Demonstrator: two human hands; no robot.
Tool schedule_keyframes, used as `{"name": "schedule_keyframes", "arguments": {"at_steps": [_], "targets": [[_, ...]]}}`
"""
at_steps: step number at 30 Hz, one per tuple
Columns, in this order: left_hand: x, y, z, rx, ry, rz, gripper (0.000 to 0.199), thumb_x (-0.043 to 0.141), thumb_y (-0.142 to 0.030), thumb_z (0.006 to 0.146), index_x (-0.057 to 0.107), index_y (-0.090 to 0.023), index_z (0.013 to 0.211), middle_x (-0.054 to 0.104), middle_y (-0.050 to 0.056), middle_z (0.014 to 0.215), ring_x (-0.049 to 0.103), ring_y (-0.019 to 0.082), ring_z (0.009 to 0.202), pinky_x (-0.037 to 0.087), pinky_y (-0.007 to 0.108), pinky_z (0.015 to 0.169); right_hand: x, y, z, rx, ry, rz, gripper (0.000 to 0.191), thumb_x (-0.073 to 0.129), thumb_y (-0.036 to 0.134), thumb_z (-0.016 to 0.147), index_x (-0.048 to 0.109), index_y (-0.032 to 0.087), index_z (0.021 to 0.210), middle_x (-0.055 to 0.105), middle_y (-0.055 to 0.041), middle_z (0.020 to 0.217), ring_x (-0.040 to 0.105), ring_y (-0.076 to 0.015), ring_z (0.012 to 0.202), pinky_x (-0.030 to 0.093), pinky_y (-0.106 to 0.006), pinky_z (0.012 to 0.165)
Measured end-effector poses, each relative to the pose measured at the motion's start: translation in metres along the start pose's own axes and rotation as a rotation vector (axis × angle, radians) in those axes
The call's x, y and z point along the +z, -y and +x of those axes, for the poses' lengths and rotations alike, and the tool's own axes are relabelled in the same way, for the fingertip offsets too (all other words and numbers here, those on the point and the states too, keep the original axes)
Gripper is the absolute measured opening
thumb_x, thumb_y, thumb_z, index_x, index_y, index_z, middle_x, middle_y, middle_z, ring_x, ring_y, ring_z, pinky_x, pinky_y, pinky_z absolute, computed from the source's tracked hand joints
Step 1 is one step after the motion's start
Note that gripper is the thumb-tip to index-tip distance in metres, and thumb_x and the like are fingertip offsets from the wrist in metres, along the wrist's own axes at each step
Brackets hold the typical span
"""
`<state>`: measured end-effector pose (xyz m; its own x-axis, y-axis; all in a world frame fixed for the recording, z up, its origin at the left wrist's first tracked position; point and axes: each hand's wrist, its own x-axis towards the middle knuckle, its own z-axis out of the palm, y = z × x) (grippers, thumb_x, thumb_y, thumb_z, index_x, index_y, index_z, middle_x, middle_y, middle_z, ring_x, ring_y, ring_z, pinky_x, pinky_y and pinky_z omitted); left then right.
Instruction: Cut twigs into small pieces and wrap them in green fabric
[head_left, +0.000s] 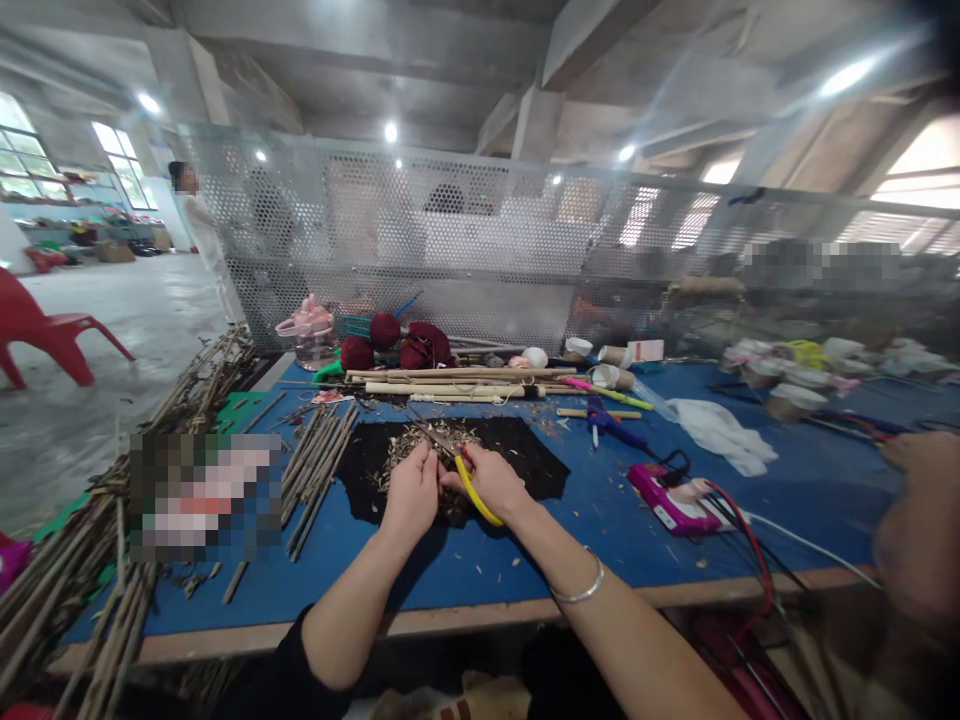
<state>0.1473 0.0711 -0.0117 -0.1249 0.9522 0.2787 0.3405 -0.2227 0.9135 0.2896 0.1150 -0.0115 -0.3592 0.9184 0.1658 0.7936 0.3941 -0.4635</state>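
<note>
My right hand (493,482) is wrapped round a pair of scissors with yellow handles (474,494), the blades pointing up and left over the pile. Close beside it, my left hand (412,488) is closed in a pinch, its fingertips near the scissors; what it holds is hidden or too small to name. Under both hands lies a black cloth (536,455), strewn with a heap of small pale and brown chips (401,448). Left of the cloth, a row of thin cut sticks (321,465) rests on the blue table (585,560).
Long bundled twigs (120,510) line the left edge. Behind the cloth lie pale rods (450,378) and dark red yarn balls (425,346). A blue glue gun (615,425), purple power strip (675,500) and cables are on the right. Another person's blurred arm (919,520) is at far right.
</note>
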Motion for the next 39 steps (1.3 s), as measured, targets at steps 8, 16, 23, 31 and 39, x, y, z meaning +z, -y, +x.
{"name": "schedule_keyframes", "arguments": {"at_steps": [8, 16, 23, 31, 39], "targets": [[-0.008, -0.025, 0.018, 0.152, 0.081, 0.121, 0.021, 0.039, -0.027, 0.085, 0.053, -0.018, 0.072, 0.056, 0.001, 0.064, 0.049, 0.012, 0.057, 0.034, 0.023, 0.058, -0.012, -0.011, 0.006, -0.033, -0.018, 0.156, 0.035, 0.055, 0.051, 0.074, 0.054, 0.016, 0.076, 0.054, 0.0014, 0.063, 0.043, -0.0101, 0.055, 0.032, -0.021, 0.052], [-0.008, -0.015, 0.028, 0.141, 0.056, 0.013, 0.037, 0.034, -0.035, 0.089, 0.056, -0.017, 0.066, 0.059, 0.001, 0.059, 0.053, 0.013, 0.057, 0.039, 0.023, 0.061, -0.049, 0.006, 0.024, -0.098, 0.035, -0.112, 0.046, 0.066, 0.055, 0.064, 0.051, 0.019, 0.089, 0.057, -0.0012, 0.072, 0.050, -0.0141, 0.062, 0.030, -0.023, 0.056], [-0.010, -0.006, 0.020, 0.184, 0.139, 0.024, 0.044, 0.034, -0.037, 0.089, 0.058, -0.016, 0.059, 0.058, 0.003, 0.062, 0.053, 0.013, 0.060, 0.040, 0.024, 0.064, -0.022, 0.000, 0.020, -0.151, -0.054, -0.005, 0.051, 0.068, 0.057, 0.058, 0.046, 0.020, 0.084, 0.055, -0.0008, 0.077, 0.050, -0.0147, 0.066, 0.032, -0.023, 0.058], [-0.011, -0.002, 0.020, 0.195, 0.100, 0.142, 0.034, 0.035, -0.035, 0.089, 0.050, -0.018, 0.064, 0.051, -0.001, 0.055, 0.047, 0.011, 0.052, 0.036, 0.023, 0.057, -0.020, -0.004, 0.015, -0.084, -0.035, 0.042, 0.051, 0.065, 0.063, 0.059, 0.048, 0.020, 0.081, 0.051, 0.0023, 0.062, 0.046, -0.0127, 0.055, 0.024, -0.022, 0.052], [-0.010, 0.001, 0.023, 0.091, 0.037, -0.112, 0.036, 0.041, -0.040, 0.086, 0.045, -0.016, 0.112, 0.058, 0.000, 0.068, 0.050, 0.011, 0.056, 0.041, 0.024, 0.059, -0.021, -0.006, 0.015, -0.079, -0.071, 0.051, 0.047, 0.064, 0.058, 0.064, 0.051, 0.020, 0.088, 0.056, 0.0006, 0.067, 0.051, -0.0144, 0.060, 0.027, -0.022, 0.054]]}}
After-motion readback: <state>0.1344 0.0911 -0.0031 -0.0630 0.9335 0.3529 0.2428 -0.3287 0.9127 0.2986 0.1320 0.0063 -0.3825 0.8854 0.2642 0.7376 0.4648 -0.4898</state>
